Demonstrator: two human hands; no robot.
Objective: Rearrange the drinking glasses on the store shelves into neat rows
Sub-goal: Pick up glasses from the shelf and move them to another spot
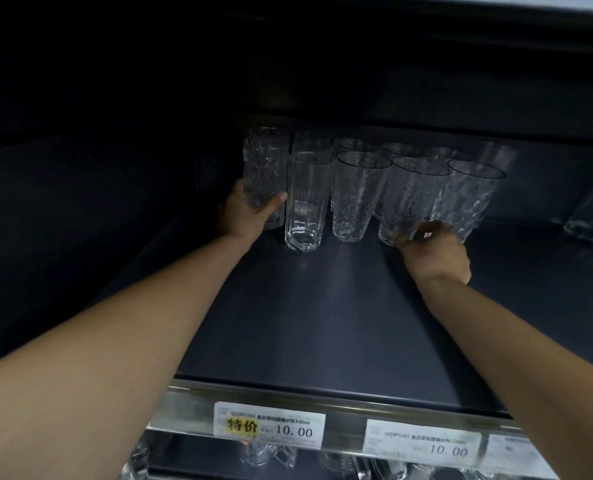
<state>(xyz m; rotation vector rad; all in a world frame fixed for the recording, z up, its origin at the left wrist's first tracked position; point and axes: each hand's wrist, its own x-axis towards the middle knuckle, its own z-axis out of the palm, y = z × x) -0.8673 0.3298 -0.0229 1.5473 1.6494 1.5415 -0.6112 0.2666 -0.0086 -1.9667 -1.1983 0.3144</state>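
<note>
Several clear drinking glasses stand at the back of a dark shelf (322, 306). My left hand (250, 213) grips a tall textured glass (265, 168) at the far left of the group. Beside it stands a tall smooth faceted glass (305, 202), then a hammered tumbler (357, 195). My right hand (433, 252) holds the base of another hammered tumbler (411, 195), which leans a little. A further tumbler (468, 195) stands to its right, with more glasses in a row behind.
The shelf's front rail carries price labels (270, 424) reading 10.00. More glasses stand at the right edge (592, 213) and on the shelf below (263, 455). An upper shelf overhangs in the dark.
</note>
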